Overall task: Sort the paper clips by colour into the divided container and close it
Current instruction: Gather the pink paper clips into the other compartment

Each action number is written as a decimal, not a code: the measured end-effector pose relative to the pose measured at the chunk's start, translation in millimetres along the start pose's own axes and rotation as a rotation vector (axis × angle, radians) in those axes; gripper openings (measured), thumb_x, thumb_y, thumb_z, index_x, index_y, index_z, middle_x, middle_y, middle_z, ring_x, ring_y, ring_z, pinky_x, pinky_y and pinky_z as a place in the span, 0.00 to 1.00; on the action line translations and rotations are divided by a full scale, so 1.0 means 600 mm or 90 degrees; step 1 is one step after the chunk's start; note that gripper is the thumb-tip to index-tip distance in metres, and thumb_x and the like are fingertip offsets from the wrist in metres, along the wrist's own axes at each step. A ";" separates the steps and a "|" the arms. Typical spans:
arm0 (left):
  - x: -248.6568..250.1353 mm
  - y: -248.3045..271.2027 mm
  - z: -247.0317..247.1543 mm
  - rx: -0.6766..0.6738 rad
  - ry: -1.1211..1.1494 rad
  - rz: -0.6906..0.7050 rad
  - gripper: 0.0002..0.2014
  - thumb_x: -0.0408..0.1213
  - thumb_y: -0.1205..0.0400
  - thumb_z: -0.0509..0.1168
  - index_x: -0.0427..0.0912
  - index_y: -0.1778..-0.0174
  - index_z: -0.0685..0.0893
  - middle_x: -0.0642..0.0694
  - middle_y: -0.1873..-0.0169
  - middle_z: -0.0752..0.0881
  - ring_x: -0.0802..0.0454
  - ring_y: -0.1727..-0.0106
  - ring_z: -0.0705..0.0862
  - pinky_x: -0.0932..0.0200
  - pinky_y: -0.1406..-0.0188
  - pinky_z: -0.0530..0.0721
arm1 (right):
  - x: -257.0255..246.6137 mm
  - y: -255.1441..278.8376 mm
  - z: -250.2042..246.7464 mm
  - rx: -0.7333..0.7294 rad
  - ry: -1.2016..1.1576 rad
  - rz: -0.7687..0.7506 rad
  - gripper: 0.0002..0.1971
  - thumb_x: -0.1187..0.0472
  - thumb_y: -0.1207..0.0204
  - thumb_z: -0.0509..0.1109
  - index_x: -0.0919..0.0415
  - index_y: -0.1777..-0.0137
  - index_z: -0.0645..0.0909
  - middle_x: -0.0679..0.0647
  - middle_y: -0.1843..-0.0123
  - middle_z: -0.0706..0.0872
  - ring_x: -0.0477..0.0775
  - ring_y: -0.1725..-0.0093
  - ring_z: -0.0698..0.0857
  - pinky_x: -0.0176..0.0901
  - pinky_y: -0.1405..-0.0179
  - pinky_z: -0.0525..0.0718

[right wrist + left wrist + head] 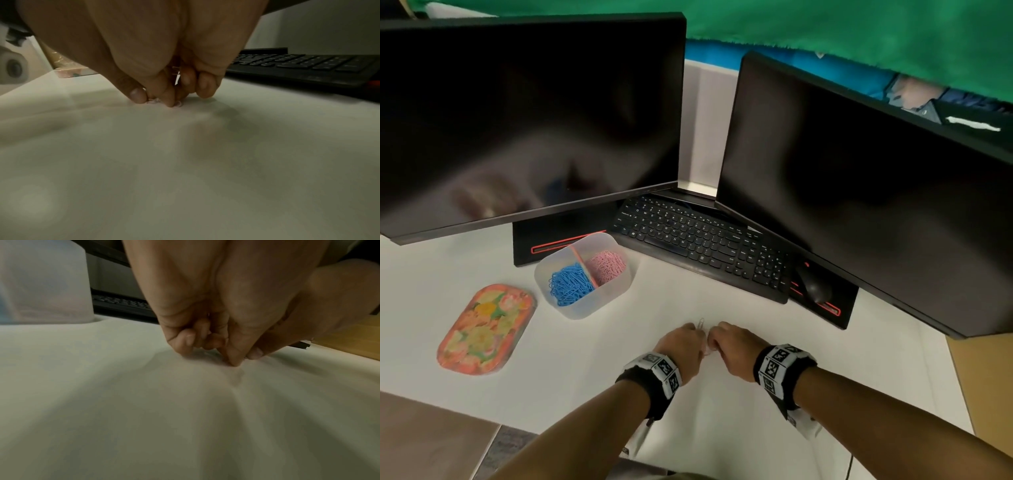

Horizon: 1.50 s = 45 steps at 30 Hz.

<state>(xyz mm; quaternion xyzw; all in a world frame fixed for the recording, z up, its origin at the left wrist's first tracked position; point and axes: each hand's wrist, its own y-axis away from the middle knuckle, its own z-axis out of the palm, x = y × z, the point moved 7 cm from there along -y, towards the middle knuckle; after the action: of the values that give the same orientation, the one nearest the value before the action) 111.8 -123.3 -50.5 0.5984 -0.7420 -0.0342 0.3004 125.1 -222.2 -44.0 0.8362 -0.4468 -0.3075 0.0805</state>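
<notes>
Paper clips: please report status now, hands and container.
Left hand, right hand down, fingers curled picking pale pink paper clips off table. Translucent divided container open; floral lid beside. Nothing blocking.

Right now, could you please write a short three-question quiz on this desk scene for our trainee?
1. True or false: the lid is already on the container.
2. Which clips fill the container's left compartment? A blue clips B pink clips C green
3. Fill in: the left hand and right hand are working on the ___, in front of the keyboard.

Key: 1 false, the lid lies on the table left of the container. 2 A. 3 table.
</notes>
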 end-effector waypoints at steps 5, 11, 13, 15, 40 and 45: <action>-0.011 0.003 -0.032 0.073 0.155 -0.059 0.07 0.38 0.17 0.57 0.43 0.48 0.79 0.45 0.50 0.84 0.46 0.53 0.84 0.58 0.53 0.82 | 0.027 0.008 0.002 0.039 -0.094 0.111 0.12 0.66 0.19 0.57 0.58 0.40 0.75 0.54 0.41 0.77 0.55 0.45 0.80 0.43 0.43 0.79; -0.056 -0.022 -0.041 0.079 0.590 -0.187 0.13 0.25 0.21 0.59 0.49 0.48 0.78 0.50 0.70 0.86 0.52 0.61 0.83 0.60 0.52 0.81 | 0.062 0.009 0.007 0.037 -0.384 0.245 0.07 0.63 0.19 0.58 0.56 0.49 0.78 0.50 0.49 0.80 0.48 0.52 0.78 0.35 0.56 0.74; -0.057 -0.027 -0.044 0.042 0.731 -0.229 0.16 0.21 0.23 0.54 0.40 0.49 0.81 0.45 0.73 0.81 0.51 0.71 0.75 0.60 0.68 0.73 | 0.064 0.006 0.003 0.036 -0.471 0.261 0.08 0.64 0.19 0.59 0.52 0.56 0.77 0.47 0.58 0.79 0.45 0.60 0.76 0.34 0.63 0.73; -0.056 -0.028 -0.045 0.013 0.856 -0.275 0.15 0.23 0.23 0.51 0.35 0.60 0.83 0.43 0.75 0.76 0.50 0.75 0.71 0.61 0.74 0.68 | 0.062 0.004 -0.002 0.039 -0.604 0.280 0.10 0.66 0.20 0.58 0.55 0.60 0.76 0.49 0.65 0.76 0.46 0.68 0.72 0.35 0.71 0.68; -0.017 -0.049 -0.050 0.039 0.070 -0.194 0.13 0.43 0.19 0.64 0.40 0.42 0.82 0.43 0.45 0.81 0.43 0.45 0.83 0.54 0.47 0.83 | 0.058 0.005 -0.034 0.050 -0.610 0.274 0.08 0.66 0.21 0.58 0.57 0.59 0.76 0.54 0.66 0.80 0.48 0.73 0.69 0.36 0.74 0.66; -0.007 -0.055 -0.040 0.004 -0.019 -0.172 0.14 0.40 0.17 0.61 0.41 0.37 0.80 0.42 0.40 0.79 0.42 0.42 0.83 0.52 0.43 0.84 | 0.054 0.008 -0.041 0.048 -0.547 0.255 0.09 0.64 0.20 0.58 0.55 0.60 0.76 0.55 0.63 0.81 0.46 0.71 0.72 0.36 0.70 0.68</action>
<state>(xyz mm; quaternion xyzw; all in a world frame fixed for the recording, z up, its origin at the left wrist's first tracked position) 152.5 -121.6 -46.2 0.6932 -0.6590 -0.0809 0.2803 149.6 -254.2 -36.8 0.5327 -0.6032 -0.5875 -0.0846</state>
